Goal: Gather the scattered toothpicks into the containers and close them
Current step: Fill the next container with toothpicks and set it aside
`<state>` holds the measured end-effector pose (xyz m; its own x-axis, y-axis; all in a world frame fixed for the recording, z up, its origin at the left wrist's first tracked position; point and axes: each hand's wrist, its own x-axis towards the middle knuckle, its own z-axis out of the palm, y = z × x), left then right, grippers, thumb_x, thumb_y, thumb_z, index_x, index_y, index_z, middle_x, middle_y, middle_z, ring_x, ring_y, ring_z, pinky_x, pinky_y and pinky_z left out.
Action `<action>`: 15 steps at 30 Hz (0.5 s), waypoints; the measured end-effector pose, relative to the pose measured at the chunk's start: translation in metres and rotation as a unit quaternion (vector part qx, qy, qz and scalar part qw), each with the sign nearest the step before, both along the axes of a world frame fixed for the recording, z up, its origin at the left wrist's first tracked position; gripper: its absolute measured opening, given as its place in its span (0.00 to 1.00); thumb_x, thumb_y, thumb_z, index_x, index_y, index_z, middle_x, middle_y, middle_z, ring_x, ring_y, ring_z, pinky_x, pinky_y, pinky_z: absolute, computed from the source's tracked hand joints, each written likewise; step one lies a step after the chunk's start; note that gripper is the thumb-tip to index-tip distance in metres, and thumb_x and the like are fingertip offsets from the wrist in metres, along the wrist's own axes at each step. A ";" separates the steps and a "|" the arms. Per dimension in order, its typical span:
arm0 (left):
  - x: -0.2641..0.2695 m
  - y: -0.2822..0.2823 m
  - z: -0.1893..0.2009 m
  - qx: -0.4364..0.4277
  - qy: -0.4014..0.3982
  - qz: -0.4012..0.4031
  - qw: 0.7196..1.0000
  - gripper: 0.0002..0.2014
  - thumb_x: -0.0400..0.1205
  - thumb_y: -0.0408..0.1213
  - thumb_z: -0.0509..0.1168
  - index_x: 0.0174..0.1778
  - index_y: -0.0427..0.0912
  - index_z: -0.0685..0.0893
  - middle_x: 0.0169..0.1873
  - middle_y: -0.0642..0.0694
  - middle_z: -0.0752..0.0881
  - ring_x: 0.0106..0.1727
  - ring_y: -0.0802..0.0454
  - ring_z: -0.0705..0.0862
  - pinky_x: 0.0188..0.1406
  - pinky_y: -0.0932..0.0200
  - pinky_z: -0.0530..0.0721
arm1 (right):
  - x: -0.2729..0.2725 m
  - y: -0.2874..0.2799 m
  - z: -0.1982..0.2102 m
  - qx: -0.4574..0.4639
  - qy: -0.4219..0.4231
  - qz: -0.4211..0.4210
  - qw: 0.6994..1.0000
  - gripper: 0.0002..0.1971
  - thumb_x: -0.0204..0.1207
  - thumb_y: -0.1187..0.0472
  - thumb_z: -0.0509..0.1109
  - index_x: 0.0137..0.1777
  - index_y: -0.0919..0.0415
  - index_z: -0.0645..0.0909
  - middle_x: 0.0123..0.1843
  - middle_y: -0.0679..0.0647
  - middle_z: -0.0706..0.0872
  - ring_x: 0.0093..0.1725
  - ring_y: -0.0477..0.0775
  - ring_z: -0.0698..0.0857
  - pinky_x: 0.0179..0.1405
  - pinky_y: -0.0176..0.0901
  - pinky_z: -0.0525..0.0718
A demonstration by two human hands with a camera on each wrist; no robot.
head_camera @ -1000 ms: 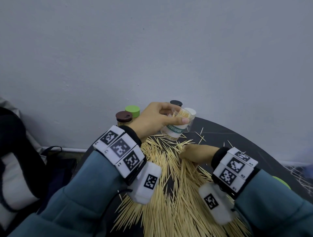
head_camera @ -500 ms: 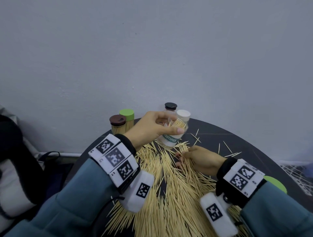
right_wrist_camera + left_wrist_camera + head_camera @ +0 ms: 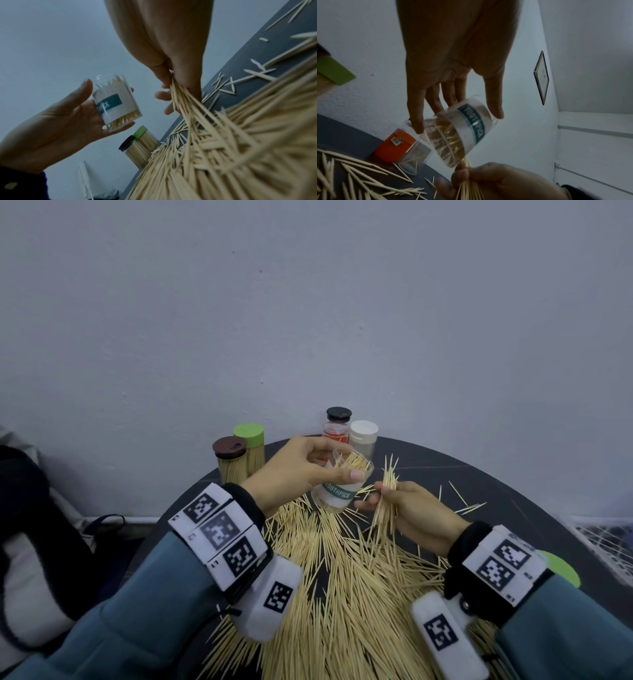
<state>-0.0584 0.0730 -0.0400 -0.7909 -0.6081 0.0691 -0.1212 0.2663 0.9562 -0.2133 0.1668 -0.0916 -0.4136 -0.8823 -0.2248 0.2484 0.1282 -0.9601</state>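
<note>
Centre of the head view: left hand [image 3: 301, 470] grips the open clear container [image 3: 342, 487], tilted, mouth toward the right hand [image 3: 411, 515], which pinches a bundle of toothpicks [image 3: 385, 501] just beside the rim. Main toothpick heap [image 3: 349, 594] sprawls over the dark counter [image 3: 513, 508], lower centre. Picks judged light, stiff, prone to splay; best held mid-length, tips aligned. Container's lid not identifiable; heap's near edge is cut off by the frame; wrist views blurred.

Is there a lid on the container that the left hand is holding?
No: the container in the left hand is open, toothpick tips poking out.
</note>
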 end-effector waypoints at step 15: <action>0.000 0.007 -0.002 -0.025 -0.015 -0.024 0.999 0.28 0.62 0.50 0.74 0.61 0.51 0.83 0.52 0.50 0.88 0.55 0.58 0.86 0.53 0.65 0.81 | -0.008 0.003 0.060 -0.251 -0.080 -0.101 0.959 0.11 0.87 0.67 0.46 0.45 0.59 0.67 0.29 0.49 0.67 0.21 0.41 0.69 0.22 0.30 0.72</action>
<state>-0.0586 0.0802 -0.0422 -0.8208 -0.5664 0.0744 -0.1352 0.3191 0.9380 -0.2211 0.1694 -0.0312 -0.5835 -0.8012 0.1327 0.3680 -0.4065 -0.8363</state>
